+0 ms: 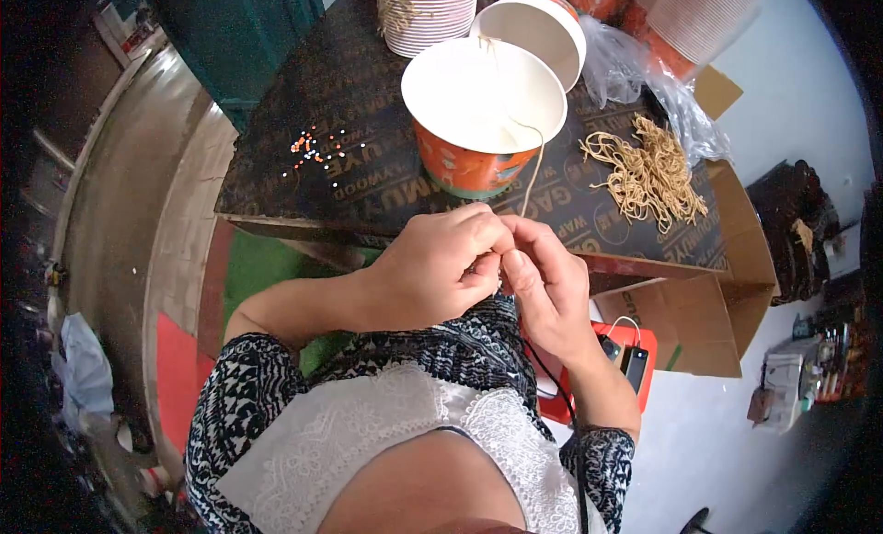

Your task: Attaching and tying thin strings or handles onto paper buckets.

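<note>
- We see our left hand and our right hand brought together just below the near edge of the dark printed plywood board that serves as a tabletop.
- Both hands have their fingertips pinched closed on a thin tan paper string; the fingertips of the two hands touch each other at the pinch.
- The string runs up from the pinch, over the rim and into the open orange paper bucket with a white inside, which stands upright on the board straight ahead of the hands.
- We cannot tell what the string end looks like inside the fingers, as the fingers hide it.
- Behind that bucket, a second white-lined paper bucket lies tipped on its side, touching it.
- To the right on the board lies a loose heap of short tan strings, near a crumpled clear plastic bag.
- To the left on the board we see a scatter of small orange and white beads, well apart from the hands.
- A stack of white paper lids or cups stands at the far edge.
- A brown cardboard box sits to the right of our right forearm, beside a red device with a cable.
</note>
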Tool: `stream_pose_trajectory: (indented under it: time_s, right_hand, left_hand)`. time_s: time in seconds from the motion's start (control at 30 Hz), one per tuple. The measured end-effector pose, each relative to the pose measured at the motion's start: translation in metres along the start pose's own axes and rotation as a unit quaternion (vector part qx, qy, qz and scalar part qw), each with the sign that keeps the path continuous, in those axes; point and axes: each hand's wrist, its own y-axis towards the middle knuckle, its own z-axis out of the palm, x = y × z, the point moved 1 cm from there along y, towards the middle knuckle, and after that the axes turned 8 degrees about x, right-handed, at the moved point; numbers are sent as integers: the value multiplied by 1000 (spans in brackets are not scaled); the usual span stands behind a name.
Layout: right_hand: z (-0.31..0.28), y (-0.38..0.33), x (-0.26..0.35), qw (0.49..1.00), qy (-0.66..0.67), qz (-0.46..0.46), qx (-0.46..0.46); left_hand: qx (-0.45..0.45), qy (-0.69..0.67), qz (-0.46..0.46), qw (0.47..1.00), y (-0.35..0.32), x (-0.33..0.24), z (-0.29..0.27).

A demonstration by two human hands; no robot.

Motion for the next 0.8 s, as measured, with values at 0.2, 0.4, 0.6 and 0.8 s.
stream_pose_trajectory:
  time_s: [0.2,0.4,0.6,0.8]
  right_hand:
    - [-4,6,-9,999,-32,-36,-25]
    - [-32,16,-9,987,75,-2,-140]
    - [-51,34,-4,979,66,-59,-185]
    - [-55,55,1,961,-140,-166,-171]
  left_hand:
    - [-52,96,81,991,5,7,-25]
    - [-80,309,135,938,33,46,-81]
    - [19,189,84,978,41,55,-87]
    - [36,173,106,979,61,36,-89]
